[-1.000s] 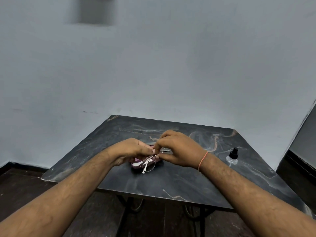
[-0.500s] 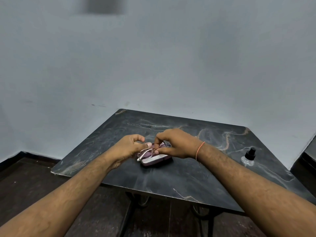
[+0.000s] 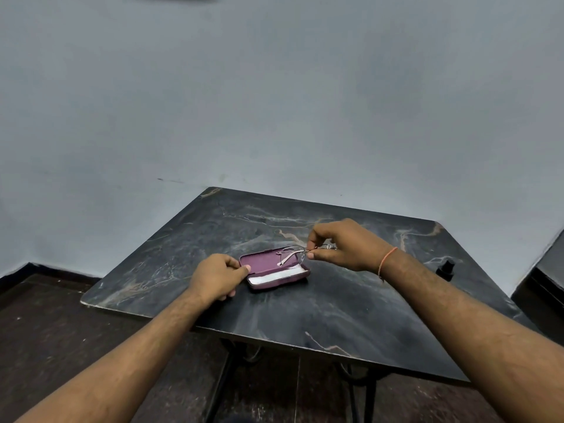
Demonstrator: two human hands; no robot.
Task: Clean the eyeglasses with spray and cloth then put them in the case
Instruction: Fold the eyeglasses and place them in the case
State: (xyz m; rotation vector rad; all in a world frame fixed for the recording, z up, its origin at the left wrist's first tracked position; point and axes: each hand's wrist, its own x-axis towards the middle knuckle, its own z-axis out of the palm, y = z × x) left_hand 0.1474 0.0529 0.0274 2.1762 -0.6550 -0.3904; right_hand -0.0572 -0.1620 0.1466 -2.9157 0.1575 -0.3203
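An open maroon glasses case (image 3: 265,264) lies in the middle of the dark marble table (image 3: 335,315), with a white cloth (image 3: 274,276) folded in its near half. My left hand (image 3: 218,277) grips the case's left end. My right hand (image 3: 345,244) pinches the thin-framed eyeglasses (image 3: 293,254) at their middle and holds them just above the case's right end, one temple hanging down over the lid. A spray bottle (image 3: 446,268) with a black top stands at the table's right edge, partly hidden behind my right forearm.
The table stands against a plain grey wall (image 3: 274,102), its metal legs (image 3: 360,392) over a dark floor. A dark piece of furniture (image 3: 546,279) sits close on the right.
My hands have drawn apart. The left let go of the eyeglasses and took the case's left end. The right carried the eyeglasses to the right, uncovering the open case and its cloth.
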